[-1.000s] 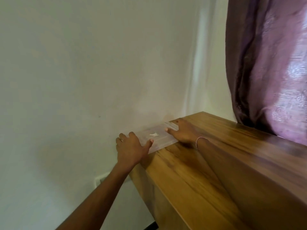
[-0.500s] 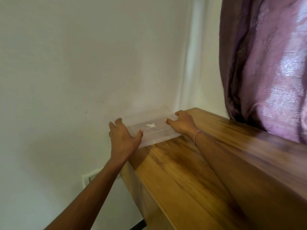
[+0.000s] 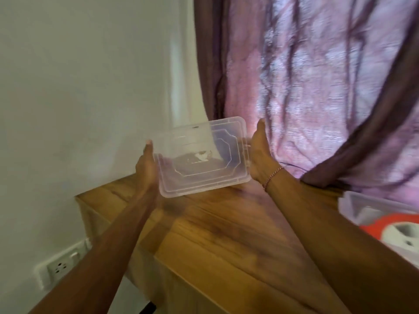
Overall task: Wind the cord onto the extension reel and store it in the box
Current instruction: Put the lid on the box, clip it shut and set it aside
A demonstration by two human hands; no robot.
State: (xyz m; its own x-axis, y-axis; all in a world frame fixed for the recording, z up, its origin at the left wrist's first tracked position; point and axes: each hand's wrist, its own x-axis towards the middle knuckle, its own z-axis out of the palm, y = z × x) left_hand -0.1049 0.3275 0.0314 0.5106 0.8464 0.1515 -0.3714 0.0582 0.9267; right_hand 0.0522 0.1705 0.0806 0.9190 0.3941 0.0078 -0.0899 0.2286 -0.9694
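Observation:
A clear plastic box lid [image 3: 201,155] hangs in the air above the far end of the wooden cabinet top [image 3: 226,227], tilted towards me. My left hand [image 3: 146,169] grips its left edge and my right hand [image 3: 258,155] grips its right edge. At the right edge of the view stands the clear plastic box [image 3: 356,205], with the orange and white extension reel [image 3: 394,232] inside it. The cord itself is not visible.
A white wall runs along the left, with a wall socket [image 3: 61,267] low beside the cabinet. A purple curtain [image 3: 317,87] hangs behind the cabinet on the right, its hem touching the top near the box.
Both hands have lifted the lid off the cabinet top by the wall and carried it up and to the right. My view has swung right, bringing the box and reel into sight.

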